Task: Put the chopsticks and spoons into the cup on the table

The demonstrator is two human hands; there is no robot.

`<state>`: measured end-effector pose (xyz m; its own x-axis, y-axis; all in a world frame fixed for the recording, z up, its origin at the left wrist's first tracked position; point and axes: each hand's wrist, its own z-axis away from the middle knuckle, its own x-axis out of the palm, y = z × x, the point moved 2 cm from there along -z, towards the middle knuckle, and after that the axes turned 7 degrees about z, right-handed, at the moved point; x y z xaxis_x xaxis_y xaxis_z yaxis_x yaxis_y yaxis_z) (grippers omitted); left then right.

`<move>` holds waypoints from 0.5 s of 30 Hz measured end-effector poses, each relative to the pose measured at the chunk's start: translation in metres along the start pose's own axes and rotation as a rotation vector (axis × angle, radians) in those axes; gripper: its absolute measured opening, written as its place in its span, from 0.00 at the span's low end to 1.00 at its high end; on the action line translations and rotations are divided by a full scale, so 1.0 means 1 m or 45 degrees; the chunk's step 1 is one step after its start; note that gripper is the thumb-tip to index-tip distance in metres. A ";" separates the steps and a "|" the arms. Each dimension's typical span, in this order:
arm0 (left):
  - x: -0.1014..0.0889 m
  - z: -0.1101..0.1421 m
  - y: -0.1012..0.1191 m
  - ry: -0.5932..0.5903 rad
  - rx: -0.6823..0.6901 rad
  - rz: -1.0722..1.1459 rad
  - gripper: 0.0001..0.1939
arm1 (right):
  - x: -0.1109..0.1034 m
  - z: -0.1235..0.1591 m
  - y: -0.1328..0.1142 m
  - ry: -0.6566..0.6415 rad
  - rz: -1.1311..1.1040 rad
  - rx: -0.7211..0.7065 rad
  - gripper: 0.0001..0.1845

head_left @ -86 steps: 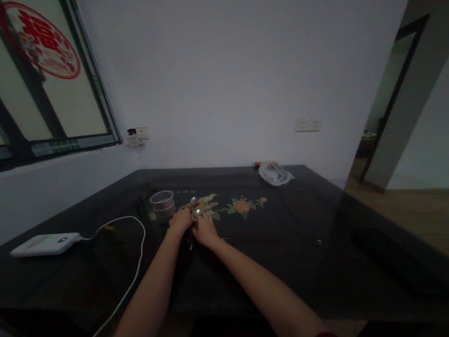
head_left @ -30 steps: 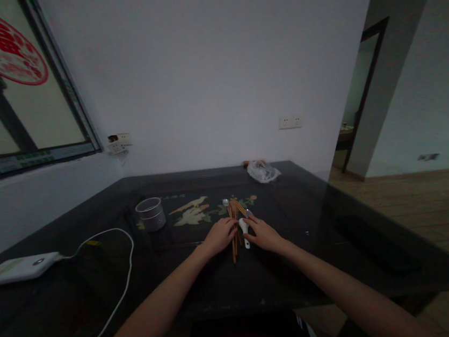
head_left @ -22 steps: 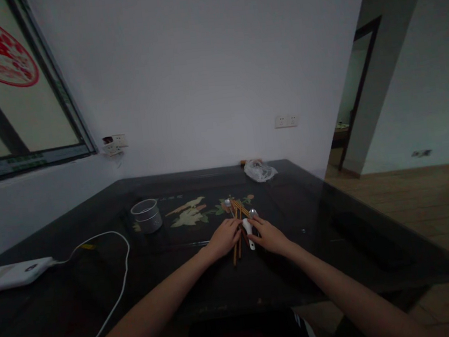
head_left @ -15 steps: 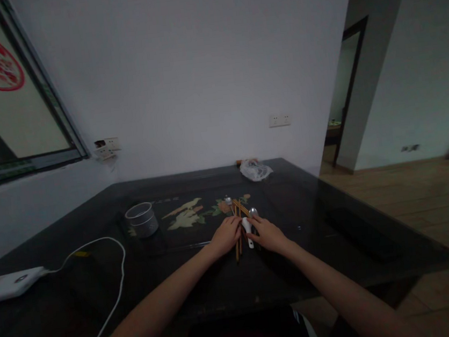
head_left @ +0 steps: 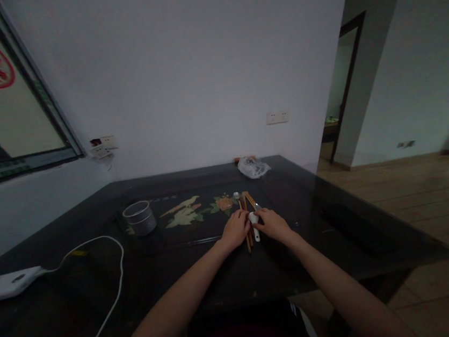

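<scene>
A bundle of brown chopsticks (head_left: 246, 205) lies on the dark table (head_left: 204, 279), pointing away from me, just right of the painted flowers (head_left: 222, 204). A white spoon (head_left: 255, 231) lies along their right side and a metal spoon (head_left: 236, 194) shows at the far end. My left hand (head_left: 235, 231) curls against the left side of the chopsticks. My right hand (head_left: 273, 225) is closed on the white spoon from the right. The middle of the bundle is hidden between my fingers.
A round metal cup (head_left: 139, 218) stands left of the painted panel. A white power bank (head_left: 2, 284) with a looping white cable (head_left: 117, 278) lies at the far left. A crumpled plastic bag (head_left: 252, 168) sits at the table's back edge. Open floor and a doorway are to the right.
About three seconds ago both hands held the cutlery beside the metal cup. It now lies further right, past the painted flowers. Over the last second the hands have stayed pressed on either side of it.
</scene>
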<state>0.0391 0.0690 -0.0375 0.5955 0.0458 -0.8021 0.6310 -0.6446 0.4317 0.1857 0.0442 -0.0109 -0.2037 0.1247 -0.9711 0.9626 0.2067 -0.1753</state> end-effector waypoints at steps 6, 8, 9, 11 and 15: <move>-0.003 0.003 -0.002 0.029 -0.011 0.101 0.15 | -0.001 -0.003 0.003 0.035 -0.114 0.040 0.19; -0.004 0.004 -0.002 0.026 -0.027 0.119 0.15 | -0.001 -0.005 0.005 0.072 -0.155 0.047 0.17; -0.004 0.004 -0.002 0.025 -0.034 0.126 0.15 | -0.002 -0.006 0.006 0.097 -0.174 0.049 0.16; -0.006 0.005 -0.003 0.024 -0.039 0.134 0.14 | -0.002 -0.008 0.009 0.156 -0.214 0.059 0.15; -0.007 0.005 -0.007 0.031 -0.043 0.156 0.15 | -0.004 -0.012 0.015 0.278 -0.293 0.087 0.13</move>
<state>0.0284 0.0694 -0.0366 0.6806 -0.0127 -0.7326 0.5691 -0.6206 0.5395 0.1990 0.0581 -0.0079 -0.4435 0.2889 -0.8485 0.8952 0.1891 -0.4035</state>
